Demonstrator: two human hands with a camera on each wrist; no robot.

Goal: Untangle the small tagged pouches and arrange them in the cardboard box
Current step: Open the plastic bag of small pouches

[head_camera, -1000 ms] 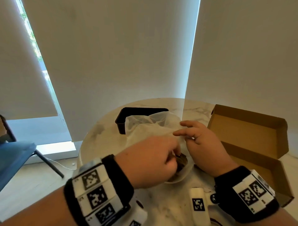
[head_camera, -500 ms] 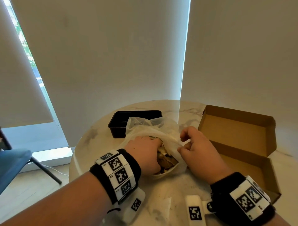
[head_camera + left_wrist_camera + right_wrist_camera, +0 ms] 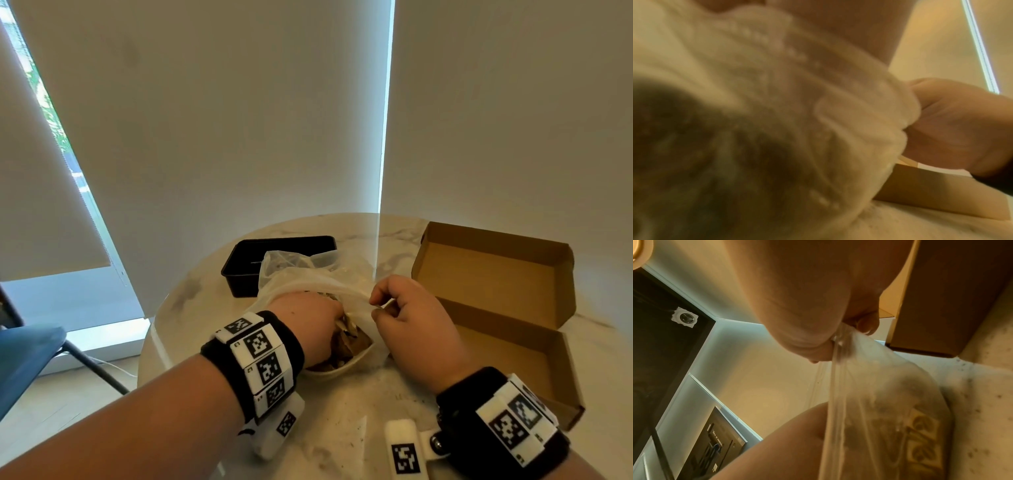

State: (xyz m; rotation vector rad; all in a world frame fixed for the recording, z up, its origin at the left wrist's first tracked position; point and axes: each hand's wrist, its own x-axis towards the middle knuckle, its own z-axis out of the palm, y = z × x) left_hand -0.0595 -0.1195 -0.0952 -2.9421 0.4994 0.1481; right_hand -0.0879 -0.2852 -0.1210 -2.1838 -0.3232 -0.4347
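Note:
A clear plastic bag (image 3: 308,274) lies on the round marble table (image 3: 342,411) with several small brown pouches (image 3: 352,342) inside. My left hand (image 3: 318,325) reaches into the bag's mouth, and its fingers are hidden among the pouches. My right hand (image 3: 376,305) pinches the bag's rim and holds it up. In the right wrist view the bag (image 3: 869,386) hangs from my fingers (image 3: 818,345), and leaf-printed pouches (image 3: 920,443) show through it. The open cardboard box (image 3: 493,274) stands to the right, with nothing seen inside it.
A black plastic tray (image 3: 246,260) sits behind the bag at the table's far left. A blue chair (image 3: 24,359) stands on the floor at the left. White blinds hang close behind the table. Crumbs speckle the near tabletop.
My left hand has pushed deeper into the bag. My right hand went from spread fingers to a pinch on the bag's rim. The head view has pulled back slightly.

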